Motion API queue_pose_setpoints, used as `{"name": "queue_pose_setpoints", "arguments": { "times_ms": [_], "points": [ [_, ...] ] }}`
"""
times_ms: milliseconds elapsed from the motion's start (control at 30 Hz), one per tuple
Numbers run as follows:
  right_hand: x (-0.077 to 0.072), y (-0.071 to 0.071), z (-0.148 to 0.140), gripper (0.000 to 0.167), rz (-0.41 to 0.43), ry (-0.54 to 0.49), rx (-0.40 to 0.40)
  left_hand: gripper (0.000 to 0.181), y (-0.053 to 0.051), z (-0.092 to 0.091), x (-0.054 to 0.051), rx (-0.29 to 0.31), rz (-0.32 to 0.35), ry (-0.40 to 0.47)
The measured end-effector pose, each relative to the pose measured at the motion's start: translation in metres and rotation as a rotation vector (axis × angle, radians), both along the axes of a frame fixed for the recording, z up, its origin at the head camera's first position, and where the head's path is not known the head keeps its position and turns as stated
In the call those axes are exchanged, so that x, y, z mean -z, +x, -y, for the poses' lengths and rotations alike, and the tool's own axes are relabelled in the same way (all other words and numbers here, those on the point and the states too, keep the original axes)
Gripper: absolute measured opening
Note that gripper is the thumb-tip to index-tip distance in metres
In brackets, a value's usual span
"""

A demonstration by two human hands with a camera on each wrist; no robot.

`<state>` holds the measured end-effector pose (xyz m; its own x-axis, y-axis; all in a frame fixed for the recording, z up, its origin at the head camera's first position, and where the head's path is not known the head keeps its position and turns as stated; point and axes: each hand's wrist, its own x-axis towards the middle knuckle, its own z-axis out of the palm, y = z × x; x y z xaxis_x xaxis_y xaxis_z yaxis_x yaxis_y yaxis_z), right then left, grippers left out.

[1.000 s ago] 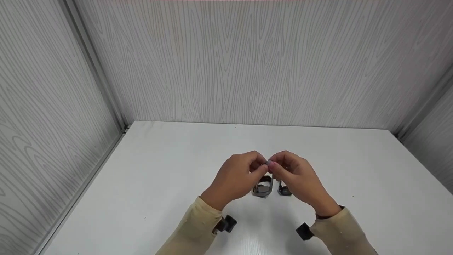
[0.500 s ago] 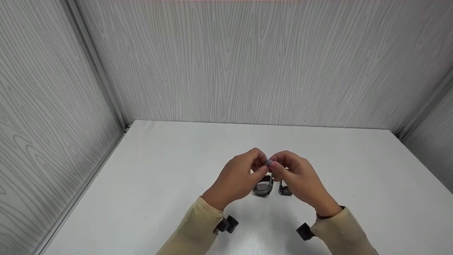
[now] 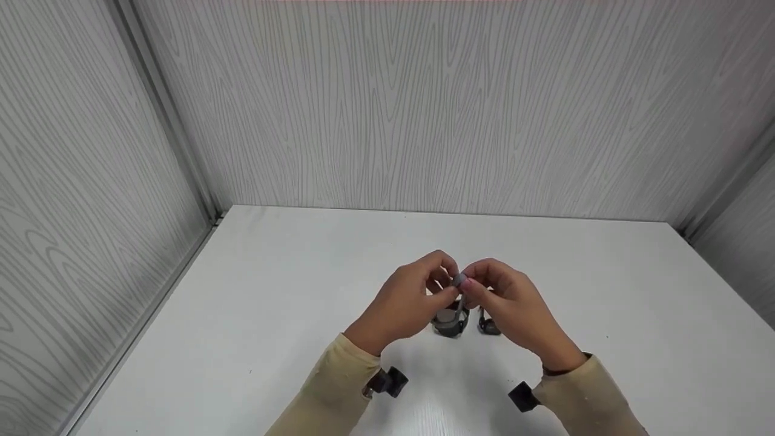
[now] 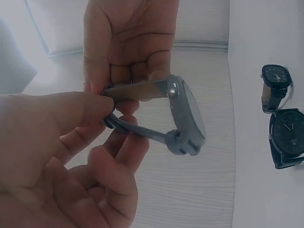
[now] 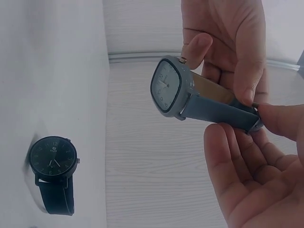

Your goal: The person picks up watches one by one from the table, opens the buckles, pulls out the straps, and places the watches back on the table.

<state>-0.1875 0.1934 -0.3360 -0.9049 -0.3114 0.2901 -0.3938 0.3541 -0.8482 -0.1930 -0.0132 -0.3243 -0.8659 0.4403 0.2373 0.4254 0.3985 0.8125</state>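
Note:
Both hands hold up a grey-blue wristwatch [image 5: 209, 110] by the buckle end of its strap. My left hand [image 3: 402, 303] pinches the strap ends between thumb and fingertips. From the other side, my right hand [image 3: 514, 306] pinches the same spot, thumb on the buckle end in the right wrist view. The strap forms a loop, and the pale square-round dial [image 5: 166, 85] hangs away from the fingers. Fingertips partly cover the buckle, so whether it is fastened cannot be seen. Below the hands lies a round black watch [image 4: 289, 133], with a smaller black square watch [image 4: 275, 78] beside it.
All of this is over a white table [image 3: 290, 272]. A white wood-grain panel [image 3: 387, 109] stands along its back edge, with similar panels at the left [image 3: 72, 212] and right [image 3: 745, 242]. Small black wrist mounts [image 3: 396, 381] stick out from both sleeves.
The left index finger has lifted slightly, and more of the grey strap end shows between the fingertips. The hanging watch has turned and tilted a little. Both hands keep their place.

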Motion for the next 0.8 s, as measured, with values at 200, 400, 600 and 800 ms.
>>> {"name": "queue_pose_setpoints", "arguments": {
  "times_ms": [200, 400, 600, 800],
  "points": [
    [0.0000, -0.0004, 0.0006, 0.021, -0.009, -0.022, -0.018, 0.011, -0.0003, 0.0011, -0.0013, 0.001, 0.002, 0.011],
    [0.0012, -0.0009, 0.0001, 0.019, -0.014, -0.066, -0.017, 0.010, -0.0005, 0.0013, -0.0009, -0.032, 0.026, 0.041],
    [0.0029, -0.0012, -0.0001, 0.018, -0.006, -0.065, 0.024, 0.013, 0.0009, 0.0002, -0.0008, -0.035, -0.029, 0.014],
    [0.0024, -0.0015, 0.0000, 0.017, -0.018, 0.004, 0.026, 0.013, 0.0018, -0.0004, -0.0023, -0.032, -0.058, -0.018]
  ]
}}
